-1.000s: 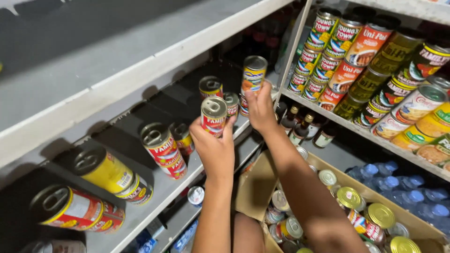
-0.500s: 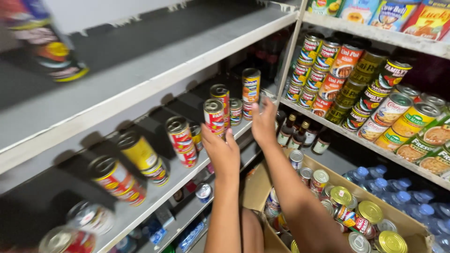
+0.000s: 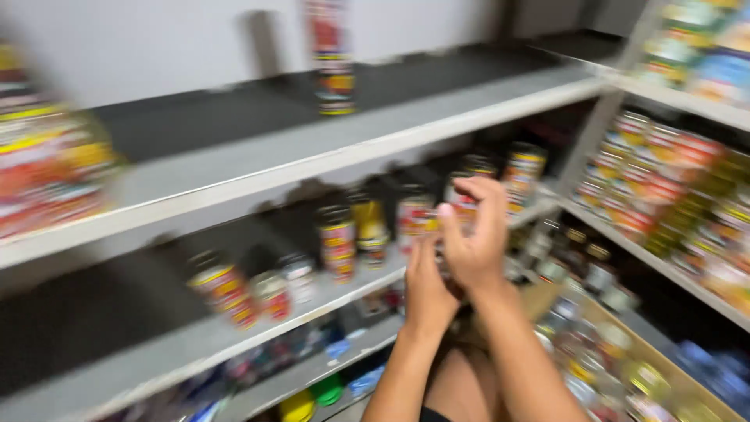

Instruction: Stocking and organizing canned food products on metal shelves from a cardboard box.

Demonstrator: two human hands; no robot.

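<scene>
Head view was blurred: both hands met at a can (image 3: 462,205) on the middle shelf (image 3: 312,309). Right hand (image 3: 476,234) curled around it at 12 o'clock; left hand (image 3: 428,277) below, grip unclear.

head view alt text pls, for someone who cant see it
Motion-blurred view of two bare hands, left hand and right hand, raised together at tin cans on a grey shelf. A cardboard box of cans sits lower right.
</scene>
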